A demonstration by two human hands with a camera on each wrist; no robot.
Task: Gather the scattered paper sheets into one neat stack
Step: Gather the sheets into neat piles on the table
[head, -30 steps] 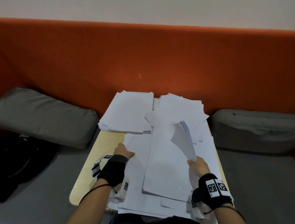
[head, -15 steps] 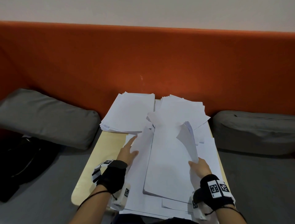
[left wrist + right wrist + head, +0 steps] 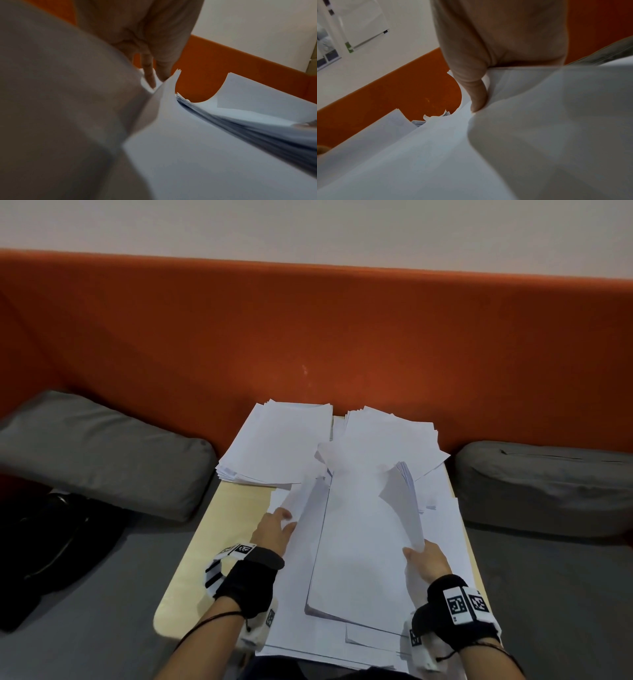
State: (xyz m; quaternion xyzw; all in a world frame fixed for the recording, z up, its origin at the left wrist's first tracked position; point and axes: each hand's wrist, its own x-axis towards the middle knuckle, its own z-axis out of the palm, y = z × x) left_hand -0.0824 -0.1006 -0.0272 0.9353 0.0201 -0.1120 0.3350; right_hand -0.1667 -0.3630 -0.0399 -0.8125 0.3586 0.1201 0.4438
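Observation:
White paper sheets cover a light wooden table [image 3: 219, 546]. A loose central stack [image 3: 359, 549] lies in front of me, with a pile at the back left [image 3: 277, 440] and a fanned pile at the back right [image 3: 390, 436]. My right hand [image 3: 423, 559] pinches the right edge of a bundle of sheets [image 3: 400, 494], thumb [image 3: 477, 97] on top, so the bundle curls upward. My left hand [image 3: 277, 530] reaches with straight fingers [image 3: 149, 73] against the left edge of the lower sheets [image 3: 301, 501], which is lifted. Its fingertips are hidden by paper.
An orange padded backrest [image 3: 308, 337] rises right behind the table. Grey cushions lie at the left [image 3: 102, 453] and right [image 3: 548, 487] on a grey seat. A black bag [image 3: 51, 549] sits at the far left. The table's bare left strip runs beside my left wrist.
My left hand has moved forward along the left side of the sheets, and their left edge has risen. The right hand keeps its hold on the curled bundle.

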